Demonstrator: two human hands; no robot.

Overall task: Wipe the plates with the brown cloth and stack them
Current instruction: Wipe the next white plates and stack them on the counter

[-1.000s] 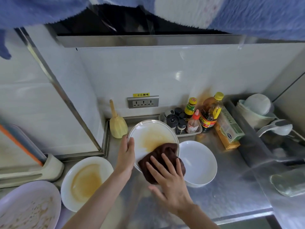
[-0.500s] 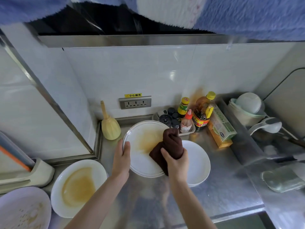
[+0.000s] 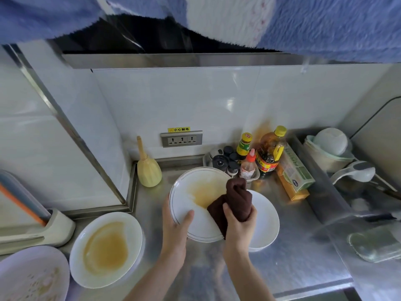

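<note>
Plate (image 3: 195, 205) with brown stain held tilted above steel counter (image 3: 293, 246), left hand (image 3: 175, 227) gripping its near rim with thumb on the face, probably to steady it; right hand (image 3: 239, 222) clamped around bunched brown cloth (image 3: 234, 198), pressed on the plate's right part for wiping; clean white plate (image 3: 263, 222) just behind, likely the stacking base; two dirty plates (image 3: 106, 248) waiting at left
</note>
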